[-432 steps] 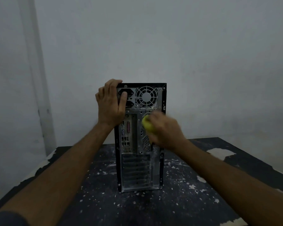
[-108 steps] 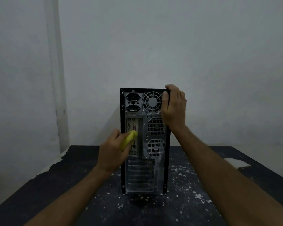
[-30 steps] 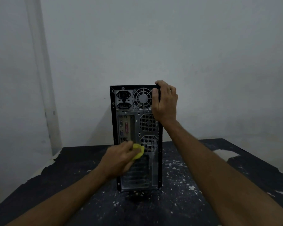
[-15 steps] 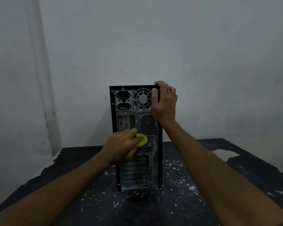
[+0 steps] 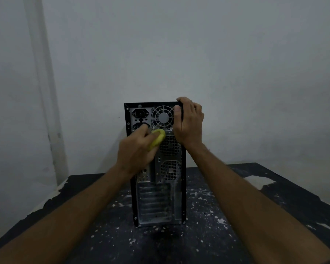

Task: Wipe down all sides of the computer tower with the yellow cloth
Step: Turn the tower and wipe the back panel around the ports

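A black computer tower [image 5: 156, 202] stands upright on a dark table, its metal rear panel with fan grille, sockets and slot covers facing me. My left hand [image 5: 135, 151] holds a bunched yellow cloth [image 5: 157, 139] against the upper middle of that panel, just under the fan. My right hand [image 5: 188, 122] grips the tower's top right corner, thumb on the rear face and fingers over the top. The other sides of the tower are hidden.
The black table [image 5: 236, 216] is flecked with white paint chips, with worn pale patches at its left and right edges. A plain grey wall [image 5: 236, 73] stands close behind the tower, with a vertical strip [image 5: 44, 92] at the left.
My left hand has slid the yellow cloth up the rear panel, from the lower vent area to just below the fan. My right hand keeps its grip on the top right corner.
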A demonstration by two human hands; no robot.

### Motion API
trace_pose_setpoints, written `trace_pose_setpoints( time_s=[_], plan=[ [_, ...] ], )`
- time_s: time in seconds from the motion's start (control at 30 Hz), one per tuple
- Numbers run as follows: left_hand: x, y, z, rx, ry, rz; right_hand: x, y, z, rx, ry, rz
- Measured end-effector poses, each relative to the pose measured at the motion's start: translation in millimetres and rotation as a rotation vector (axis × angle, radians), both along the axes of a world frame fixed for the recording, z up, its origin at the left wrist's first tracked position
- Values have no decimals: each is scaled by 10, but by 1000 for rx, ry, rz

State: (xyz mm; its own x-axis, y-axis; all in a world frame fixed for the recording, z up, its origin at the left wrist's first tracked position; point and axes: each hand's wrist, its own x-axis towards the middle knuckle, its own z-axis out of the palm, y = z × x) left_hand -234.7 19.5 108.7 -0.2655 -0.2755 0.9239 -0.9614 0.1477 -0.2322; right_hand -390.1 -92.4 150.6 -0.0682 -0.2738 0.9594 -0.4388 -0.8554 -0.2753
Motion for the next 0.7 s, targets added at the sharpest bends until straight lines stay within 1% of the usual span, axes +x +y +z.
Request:
trace_pose_setpoints(
  time_s=[0.07, 0.13, 0.23, 0.33, 0.4, 0.5, 0.53, 0.63, 0.7],
  plan=[
    [19, -2, -249, 76, -101, -64, -4, -6, 5, -1, 8, 3],
    [98, 24, -611, 201, -237, -102, -8, -7, 2, 8, 9, 11],
    [193, 37, -972, 347, -383, -61, -8, 1, -2, -1, 6, 19],
    [208, 24, -997, 322, -455, -61, 8, 30, 2, -4, -5, 18],
    [197, 17, -868, 259, -416, -75, 16, 29, -11, -6, -19, 19],
    [142, 6, -687, 157, -231, -78, 5, -1, -15, -8, -8, -3],
    [121, 8, -709, 157, -227, -85, -6, -3, -24, 3, 1, -8],
    [120, 29, -916, 230, -314, -89, -42, 22, -108, 17, 0, -34],
    [134, 47, -1024, 252, -221, -121, -97, 70, -284, 8, -44, -56]
  ],
)
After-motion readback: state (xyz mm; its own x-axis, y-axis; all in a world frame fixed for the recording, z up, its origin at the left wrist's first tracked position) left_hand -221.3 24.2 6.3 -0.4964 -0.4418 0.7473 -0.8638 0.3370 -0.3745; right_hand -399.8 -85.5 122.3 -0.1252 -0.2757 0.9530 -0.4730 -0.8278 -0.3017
